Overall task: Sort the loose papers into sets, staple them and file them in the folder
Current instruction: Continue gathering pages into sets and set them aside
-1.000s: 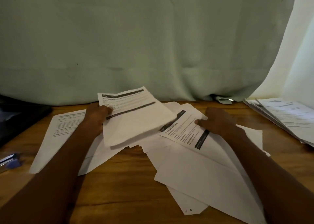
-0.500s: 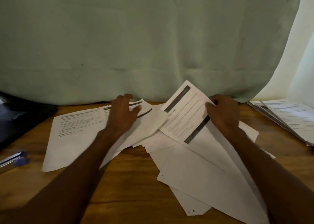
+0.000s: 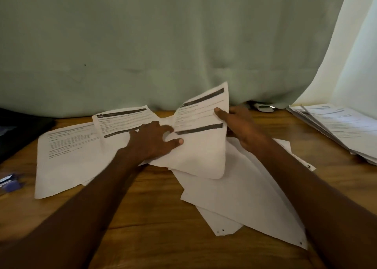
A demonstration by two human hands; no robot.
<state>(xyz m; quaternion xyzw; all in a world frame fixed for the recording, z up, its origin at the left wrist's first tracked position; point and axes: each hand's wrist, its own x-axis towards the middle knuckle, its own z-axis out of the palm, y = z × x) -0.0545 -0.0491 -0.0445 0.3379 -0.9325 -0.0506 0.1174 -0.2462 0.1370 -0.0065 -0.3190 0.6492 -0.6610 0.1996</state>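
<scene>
Loose papers lie spread over the wooden table point(image 3: 155, 211). My right hand point(image 3: 240, 128) holds a printed sheet with two dark bars point(image 3: 200, 146) lifted and curled, thumb on its face. My left hand point(image 3: 153, 142) pinches that same sheet at its left edge, thumb on top. Left of it, two printed sheets lie flat: a barred one point(image 3: 120, 119) overlapping a larger text page point(image 3: 67, 154). Several blank-side sheets point(image 3: 244, 203) fan out under my right forearm. A blue stapler point(image 3: 10, 182) sits at the left edge. A dark folder point(image 3: 22, 134) lies at the far left.
A thick stack of printed papers point(image 3: 338, 130) sits at the right edge of the table. A green curtain point(image 3: 163, 54) hangs along the back edge. A small white and green object point(image 3: 264, 107) peeks from under the curtain.
My left hand has laid its barred sheet down on the left pile and moved right onto the sheet my right hand lifted. That sheet has swung upright and curled.
</scene>
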